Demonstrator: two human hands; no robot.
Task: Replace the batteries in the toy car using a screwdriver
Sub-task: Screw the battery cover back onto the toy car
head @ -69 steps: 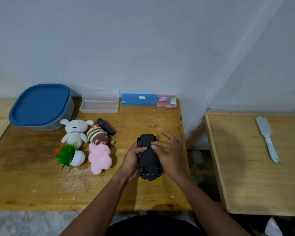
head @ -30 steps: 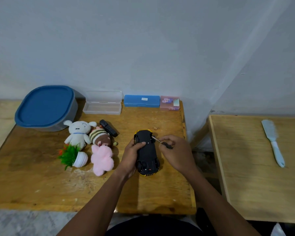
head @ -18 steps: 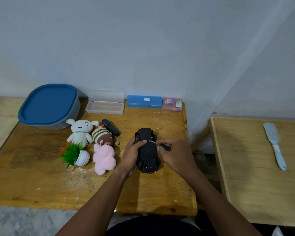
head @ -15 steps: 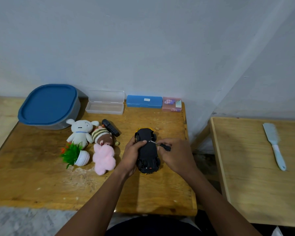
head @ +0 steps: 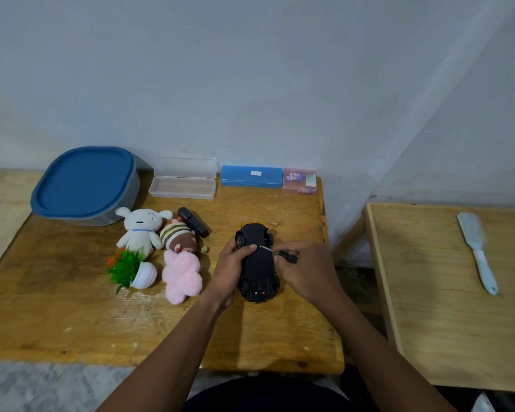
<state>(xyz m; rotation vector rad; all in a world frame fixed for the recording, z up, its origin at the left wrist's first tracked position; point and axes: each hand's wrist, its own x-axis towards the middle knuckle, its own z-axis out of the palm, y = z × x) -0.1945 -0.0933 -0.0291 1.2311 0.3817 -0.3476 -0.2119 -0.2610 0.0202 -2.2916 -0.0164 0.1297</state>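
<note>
A yellow toy car (head: 258,263) lies upside down on the wooden table (head: 72,307), its black underside and wheels facing up. My left hand (head: 229,270) grips the car's left side, thumb over the chassis. My right hand (head: 306,270) holds a small black-handled screwdriver (head: 280,254) whose metal tip touches the underside near the front wheels. No batteries are visible.
Left of the car lie a pink plush (head: 181,275), a striped plush (head: 180,237), a white bunny plush (head: 140,228), a small potted plant (head: 131,267) and a black remote (head: 193,222). A blue-lidded tub (head: 84,184), clear case (head: 182,182), blue case (head: 251,176) and pink box (head: 299,181) line the wall. A brush (head: 477,251) lies on the right table.
My right hand picked up the screwdriver and brought its tip onto the car's underside. Over the last half second the hands and car barely moved.
</note>
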